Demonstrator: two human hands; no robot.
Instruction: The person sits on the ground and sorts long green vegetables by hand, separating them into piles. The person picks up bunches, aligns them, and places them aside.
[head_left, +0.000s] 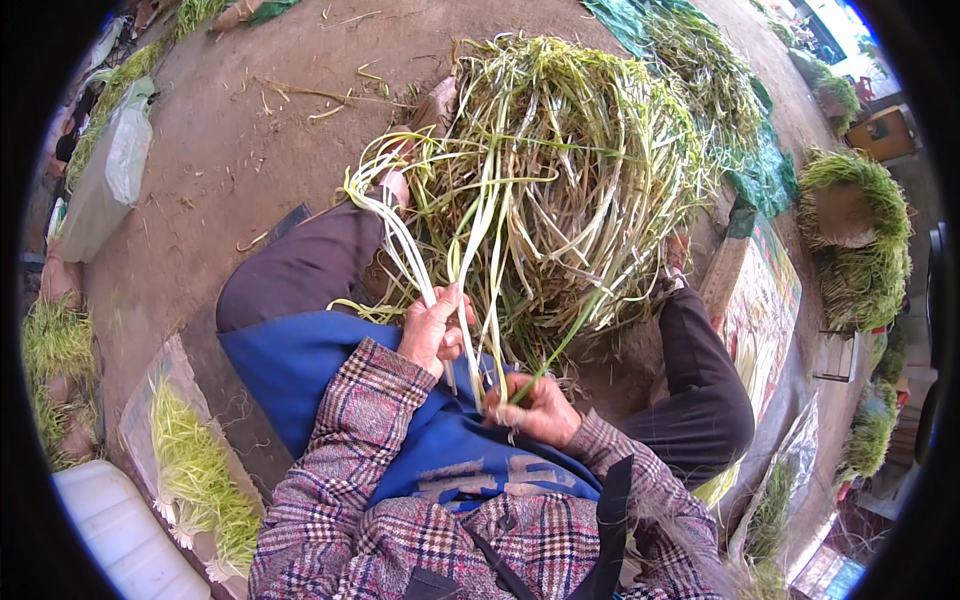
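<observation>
My left hand holds a few long, pale stalks with yellow-green leaves, which look like blanched garlic greens or chives; their leafy ends droop to the upper left. Lower and to the right, my right hand pinches the lower ends of several more pale stalks together with a green blade. These stalks reach up over a large heap of the same greens, many of them dry and straw-coloured, between my legs. A blue apron covers my lap under both hands.
Bundled pale greens lie at lower left beside a white plastic container. A printed sack stands by my right leg, a pale bag at upper left. More greens rest on green sheeting; another pile stands far right.
</observation>
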